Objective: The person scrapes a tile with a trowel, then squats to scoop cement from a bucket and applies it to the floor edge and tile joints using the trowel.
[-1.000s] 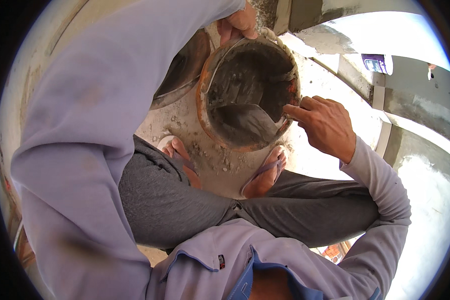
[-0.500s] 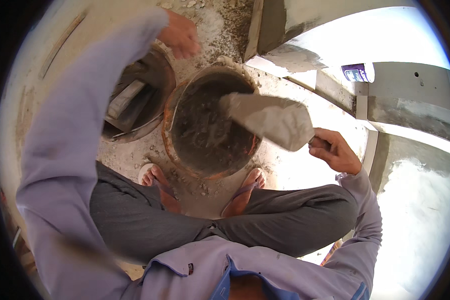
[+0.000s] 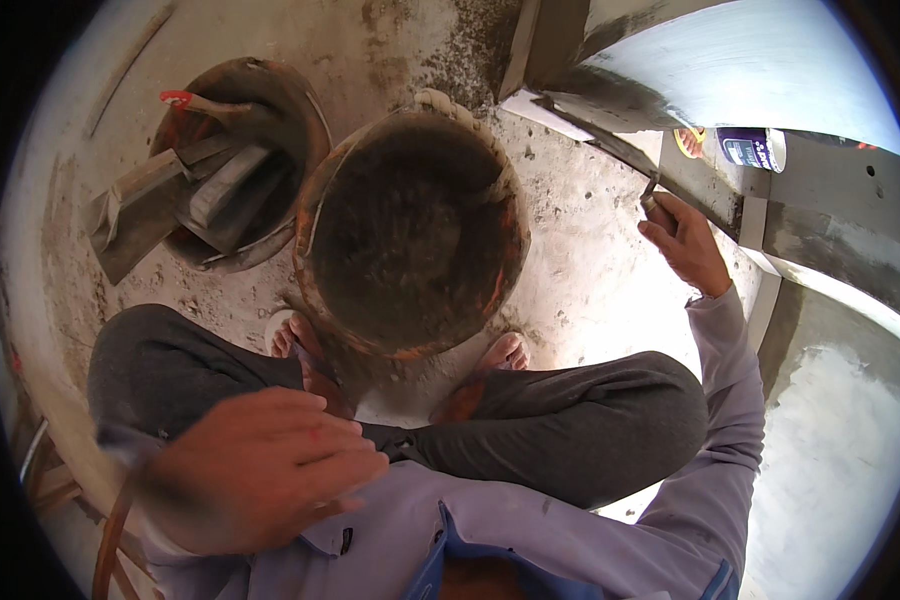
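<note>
My right hand (image 3: 688,248) is closed round the wooden handle of a trowel (image 3: 658,212), beside the low plastered wall edge at the right. The trowel's metal neck points up from the grip; its blade is hard to make out. Near my lap my left hand (image 3: 280,455) hangs with its fingers stretched out, holding nothing, slightly blurred. A large round bucket (image 3: 305,235) with a worn, orange-stained rim stands in front of my feet, dark and wet-looking inside.
Left of the bucket, a second tub (image 3: 315,115) holds several tools, among them a wooden float (image 3: 235,185) and a red-tipped handle (image 3: 177,98). A purple and white paint pail (image 3: 750,150) stands beyond the wall edge. A stick (image 3: 130,65) lies at far left.
My left hand has come back from above the tubs to near my lap. My right hand has moved up and right with the trowel, away from the bucket; its broad blade no longer shows.
</note>
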`<action>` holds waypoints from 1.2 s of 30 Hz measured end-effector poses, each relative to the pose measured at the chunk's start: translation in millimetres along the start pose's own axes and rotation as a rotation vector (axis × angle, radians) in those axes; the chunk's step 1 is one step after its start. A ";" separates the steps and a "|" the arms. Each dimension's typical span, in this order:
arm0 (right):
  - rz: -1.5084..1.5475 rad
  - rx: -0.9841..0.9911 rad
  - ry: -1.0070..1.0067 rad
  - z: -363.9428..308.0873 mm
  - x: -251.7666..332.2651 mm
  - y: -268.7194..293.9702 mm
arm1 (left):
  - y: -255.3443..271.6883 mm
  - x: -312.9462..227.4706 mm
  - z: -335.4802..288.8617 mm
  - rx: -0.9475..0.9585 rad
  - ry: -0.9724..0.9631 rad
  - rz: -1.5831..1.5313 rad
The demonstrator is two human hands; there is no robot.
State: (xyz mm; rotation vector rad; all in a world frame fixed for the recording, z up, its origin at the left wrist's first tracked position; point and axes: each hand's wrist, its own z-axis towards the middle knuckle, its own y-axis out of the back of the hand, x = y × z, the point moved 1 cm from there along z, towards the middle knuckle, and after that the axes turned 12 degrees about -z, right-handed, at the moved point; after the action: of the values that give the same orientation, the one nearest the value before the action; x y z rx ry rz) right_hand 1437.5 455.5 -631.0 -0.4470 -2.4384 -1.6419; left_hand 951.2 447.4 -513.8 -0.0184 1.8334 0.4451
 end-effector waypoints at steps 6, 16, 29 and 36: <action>-0.114 0.069 0.013 12.5 12.8 14.7 | -27.2 13.5 -3.4 -0.037 0.185 0.106; -0.141 0.098 -0.092 25.8 35.7 37.2 | -32.3 22.9 -14.1 -0.077 0.090 0.203; -0.198 0.032 -0.162 1.2 40.2 87.4 | -27.9 19.2 -15.3 -0.073 0.075 0.194; -0.430 -0.109 0.169 -14.1 42.0 46.4 | -25.9 18.1 -15.9 -0.126 0.061 0.234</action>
State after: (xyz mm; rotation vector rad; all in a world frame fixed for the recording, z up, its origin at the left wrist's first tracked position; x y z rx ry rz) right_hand 1413.3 465.2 -572.5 0.2168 -2.4420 -1.8842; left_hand 937.0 422.2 -534.3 0.0989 1.8730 0.7309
